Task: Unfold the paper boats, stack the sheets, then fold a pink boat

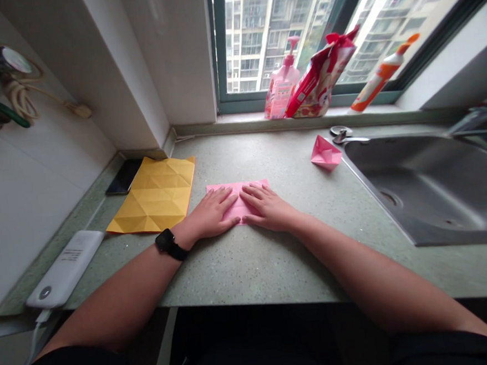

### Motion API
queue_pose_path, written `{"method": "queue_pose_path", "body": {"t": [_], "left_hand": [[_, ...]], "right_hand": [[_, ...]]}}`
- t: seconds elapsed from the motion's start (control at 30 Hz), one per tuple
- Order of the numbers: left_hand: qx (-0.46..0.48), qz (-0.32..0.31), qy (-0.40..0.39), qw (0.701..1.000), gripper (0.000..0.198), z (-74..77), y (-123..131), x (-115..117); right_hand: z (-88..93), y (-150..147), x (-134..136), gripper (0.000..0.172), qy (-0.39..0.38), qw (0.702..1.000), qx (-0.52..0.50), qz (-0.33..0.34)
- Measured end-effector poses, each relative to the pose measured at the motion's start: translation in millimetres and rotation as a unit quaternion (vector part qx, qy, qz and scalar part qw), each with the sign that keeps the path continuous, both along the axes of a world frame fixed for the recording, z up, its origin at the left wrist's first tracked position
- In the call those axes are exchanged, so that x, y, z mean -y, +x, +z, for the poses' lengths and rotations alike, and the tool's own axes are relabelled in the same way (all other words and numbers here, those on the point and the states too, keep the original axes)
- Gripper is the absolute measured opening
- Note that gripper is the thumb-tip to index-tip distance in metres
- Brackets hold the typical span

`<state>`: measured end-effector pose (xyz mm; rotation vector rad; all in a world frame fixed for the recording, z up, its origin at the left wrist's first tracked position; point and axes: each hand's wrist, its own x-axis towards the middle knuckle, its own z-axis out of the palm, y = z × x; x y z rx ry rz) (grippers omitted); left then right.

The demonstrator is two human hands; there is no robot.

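Note:
A sheet of pink paper lies flat on the speckled countertop in the middle of the head view. My left hand, with a black watch on its wrist, rests on the paper's left part, fingers spread. On the right part lies my right hand, its fingers also apart and flat. Both hands cover much of the sheet, and their fingertips come close together near its centre. Left of my left hand is a creased yellow paper. A folded pink paper piece stands farther right, beside the sink.
A steel sink takes up the right side. A white power bank with a cable and a dark phone lie at the left. On the windowsill stand a pink pump bottle, a red bag and an orange-white bottle.

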<state>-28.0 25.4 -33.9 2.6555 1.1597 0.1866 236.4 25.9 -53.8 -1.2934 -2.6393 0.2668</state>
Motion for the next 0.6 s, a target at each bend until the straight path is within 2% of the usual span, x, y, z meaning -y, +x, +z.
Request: {"method": "queue_pose_path", "body": {"t": [0.13, 0.33, 0.6], "left_hand": [[0.004, 0.001, -0.003, 1.0, 0.083, -1.9, 0, 1], [0.016, 0.004, -0.001, 1.0, 0.085, -4.9, -1, 1], [-0.019, 0.024, -0.027, 0.999, 0.088, 5.8, 1, 2]], "right_hand": [[-0.4, 1, 0, 0.094, -0.018, 1.0, 0.0, -0.007], [-5.0, 6, -4, 0.099, -0.022, 1.0, -0.01, -0.002], [-7.1, 17, -11, 0.101, -0.037, 0.999, -0.003, -0.014]]}}
